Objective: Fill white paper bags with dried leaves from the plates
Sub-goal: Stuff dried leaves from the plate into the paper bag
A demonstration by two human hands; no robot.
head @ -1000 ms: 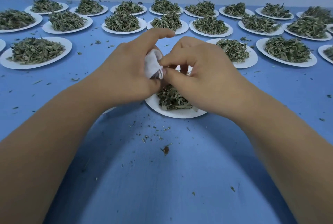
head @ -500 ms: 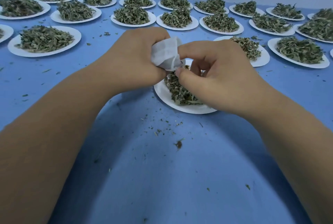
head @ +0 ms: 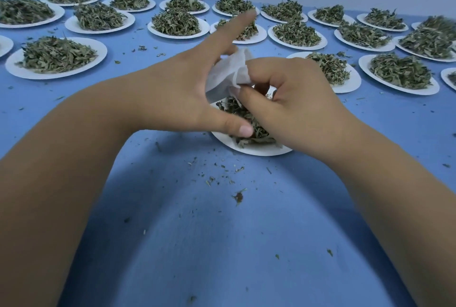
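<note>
A small white paper bag hangs between my hands above a white plate of dried leaves at the table's middle. My left hand is at the bag's left side with its index finger stretched up and its thumb spread low. Its other fingers are hidden behind the bag and seem to hold it. My right hand pinches the bag's upper right edge between thumb and index finger, just over the leaf pile. The bag's mouth and contents are hidden.
Several white plates heaped with dried leaves stand in rows across the far half of the blue table, one at the left and one at the right. Leaf crumbs lie scattered near the front plate.
My left index finger and thumb have spread away from the bag. The bag has unfolded and sits more upright. My right hand keeps its pinch on the bag's edge.
</note>
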